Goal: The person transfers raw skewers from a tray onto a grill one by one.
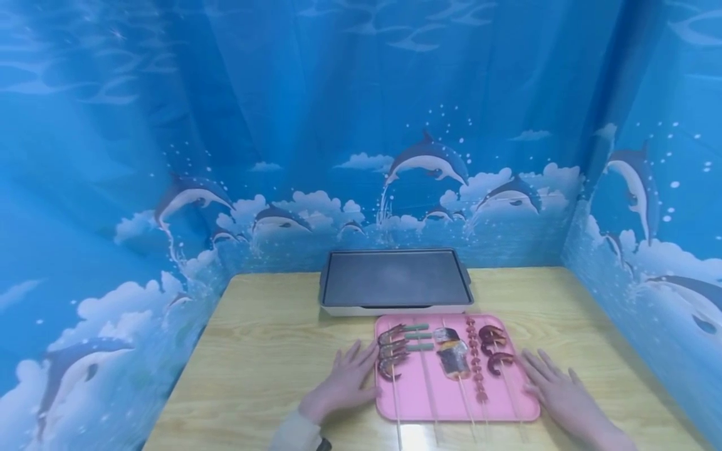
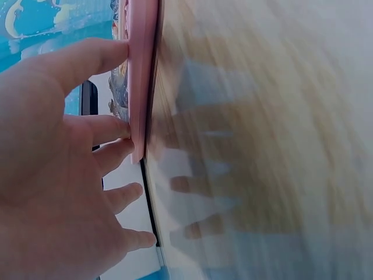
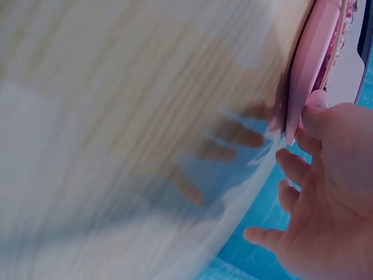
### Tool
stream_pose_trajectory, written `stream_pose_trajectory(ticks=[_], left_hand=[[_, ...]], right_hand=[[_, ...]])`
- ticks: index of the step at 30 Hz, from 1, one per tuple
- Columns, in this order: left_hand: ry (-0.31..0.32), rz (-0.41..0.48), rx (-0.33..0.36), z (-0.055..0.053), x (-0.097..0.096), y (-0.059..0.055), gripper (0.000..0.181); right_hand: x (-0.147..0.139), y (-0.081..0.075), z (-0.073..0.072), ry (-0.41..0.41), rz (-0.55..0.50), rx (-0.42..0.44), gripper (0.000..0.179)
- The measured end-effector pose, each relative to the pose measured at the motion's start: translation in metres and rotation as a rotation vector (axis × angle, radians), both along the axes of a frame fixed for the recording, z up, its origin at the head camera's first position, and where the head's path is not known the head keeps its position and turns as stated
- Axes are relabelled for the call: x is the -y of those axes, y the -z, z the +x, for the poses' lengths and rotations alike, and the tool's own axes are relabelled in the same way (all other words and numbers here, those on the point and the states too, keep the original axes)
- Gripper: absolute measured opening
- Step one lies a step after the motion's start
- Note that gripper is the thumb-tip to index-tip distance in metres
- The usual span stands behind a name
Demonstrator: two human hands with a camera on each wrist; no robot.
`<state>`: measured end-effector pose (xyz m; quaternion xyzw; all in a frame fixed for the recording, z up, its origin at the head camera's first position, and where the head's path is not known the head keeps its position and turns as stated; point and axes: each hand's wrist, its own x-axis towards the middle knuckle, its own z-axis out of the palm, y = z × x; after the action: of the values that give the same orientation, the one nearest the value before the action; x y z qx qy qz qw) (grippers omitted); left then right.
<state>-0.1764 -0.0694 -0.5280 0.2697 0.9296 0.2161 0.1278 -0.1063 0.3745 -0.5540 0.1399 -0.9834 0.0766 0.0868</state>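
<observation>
A pink tray (image 1: 414, 401) holds several skewers side by side. From the left come a shrimp skewer (image 1: 393, 351), a skewer with green pieces (image 1: 419, 336), a skewer of silvery fish pieces (image 1: 454, 360), one with small reddish pieces (image 1: 476, 363), and one with dark curled pieces (image 1: 497, 362). At the tray's left edge is my left hand (image 1: 346, 379), fingers spread; in the left wrist view the thumb and some fingertips meet the tray's side. My right hand (image 1: 558, 388) lies along the opposite edge, its thumb and nearest finger at the rim in the right wrist view.
Behind the tray stands a flat dark griddle (image 1: 395, 275) with a light base, close to the tray's far edge. The wood-grain table (image 1: 265, 338) ends at a blue dolphin-print curtain (image 1: 316, 156) at the back and sides. Skewer sticks stick out over the tray's near rim.
</observation>
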Motion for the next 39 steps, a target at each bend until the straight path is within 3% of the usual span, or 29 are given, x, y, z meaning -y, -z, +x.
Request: stream_pose_trajectory(ticks=[17,25,32,39], left_hand=[[-0.023,0.045,0.022,0.0,0.021,0.002,0.081],[-0.046,0.033,0.034,0.001,0.03,0.002,0.08],[-0.041,0.079,0.003,0.004,0.041,-0.001,0.078],[-0.068,0.099,0.017,0.003,0.05,0.001,0.078]], right_hand=[[0.024,-0.007,-0.003,0.019,-0.058,0.092,0.057],[0.035,-0.009,-0.005,0.006,-0.051,0.094,0.057],[0.045,-0.011,-0.006,0.008,-0.088,0.128,0.058],[0.054,-0.012,-0.006,-0.013,-0.091,0.103,0.058]])
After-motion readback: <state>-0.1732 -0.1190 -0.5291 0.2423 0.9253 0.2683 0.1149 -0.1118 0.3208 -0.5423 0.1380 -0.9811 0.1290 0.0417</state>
